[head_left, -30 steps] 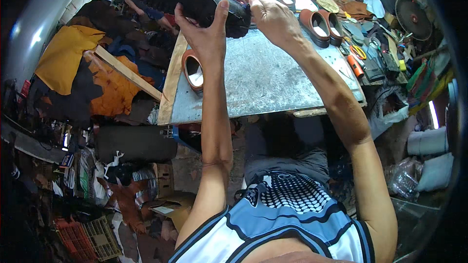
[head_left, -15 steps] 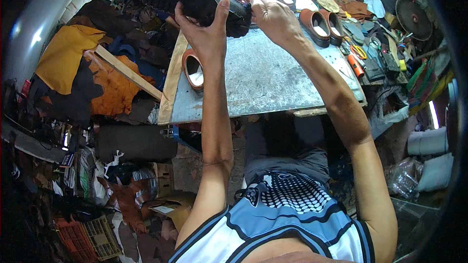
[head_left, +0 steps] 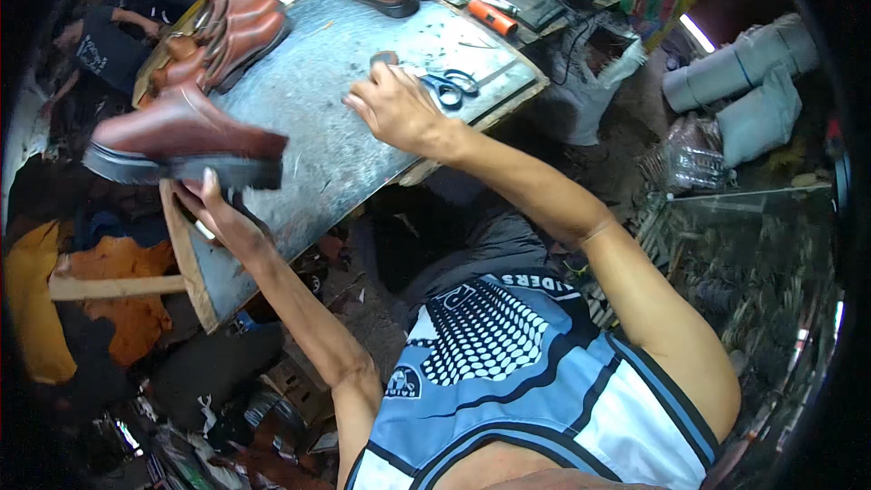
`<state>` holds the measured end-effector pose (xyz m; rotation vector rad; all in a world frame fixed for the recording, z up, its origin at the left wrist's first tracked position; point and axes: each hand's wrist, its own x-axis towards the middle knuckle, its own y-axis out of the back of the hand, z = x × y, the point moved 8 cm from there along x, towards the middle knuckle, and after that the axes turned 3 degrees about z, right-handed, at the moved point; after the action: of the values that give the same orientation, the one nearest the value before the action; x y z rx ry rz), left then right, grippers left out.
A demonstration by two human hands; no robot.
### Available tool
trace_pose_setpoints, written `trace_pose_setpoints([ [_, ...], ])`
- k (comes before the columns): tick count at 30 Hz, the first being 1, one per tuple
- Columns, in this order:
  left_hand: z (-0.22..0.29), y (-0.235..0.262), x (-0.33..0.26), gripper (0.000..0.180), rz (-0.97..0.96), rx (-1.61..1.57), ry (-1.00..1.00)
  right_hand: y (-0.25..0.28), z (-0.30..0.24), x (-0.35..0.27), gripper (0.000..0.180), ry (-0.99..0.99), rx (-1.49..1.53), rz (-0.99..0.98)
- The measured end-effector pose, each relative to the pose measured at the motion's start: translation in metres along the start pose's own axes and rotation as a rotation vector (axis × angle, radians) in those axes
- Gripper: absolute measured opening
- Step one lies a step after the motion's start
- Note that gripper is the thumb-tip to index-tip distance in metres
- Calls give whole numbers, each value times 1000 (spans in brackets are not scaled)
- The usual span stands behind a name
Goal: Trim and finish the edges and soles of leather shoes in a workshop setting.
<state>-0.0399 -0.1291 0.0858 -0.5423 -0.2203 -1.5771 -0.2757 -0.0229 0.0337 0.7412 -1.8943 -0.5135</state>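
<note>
Steady the brown shoe with the left hand, grasping under its sole; hold the curled right hand, cannot tell if gripping anything, off the blue-handled scissors.

L hand holds a brown shoe, thumb against its blk sole, over the L end of a worn metal-topped table; R hand, fingers bent, is nr blue-handled scissors. Other brown footwear lines the far side; co-worker in dk shirt, upper L.
</note>
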Motion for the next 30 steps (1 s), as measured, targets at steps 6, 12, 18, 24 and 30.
trace_pose_setpoints([
  [6,-97,6,-43,68,14,-90,452,-7,23,-24,16,107,-131,-40],
  [12,-111,0,-58,71,-38,-39,669,58,243,74,21,-152,-643,-6],
  [18,-122,35,-56,57,72,55,775,7,342,94,49,-436,-342,-627],
  [24,-113,-18,-25,54,-357,603,376,52,475,94,54,-192,-117,-687],
  [30,-95,-14,-44,61,-213,626,355,97,434,102,50,-536,11,-371],
])
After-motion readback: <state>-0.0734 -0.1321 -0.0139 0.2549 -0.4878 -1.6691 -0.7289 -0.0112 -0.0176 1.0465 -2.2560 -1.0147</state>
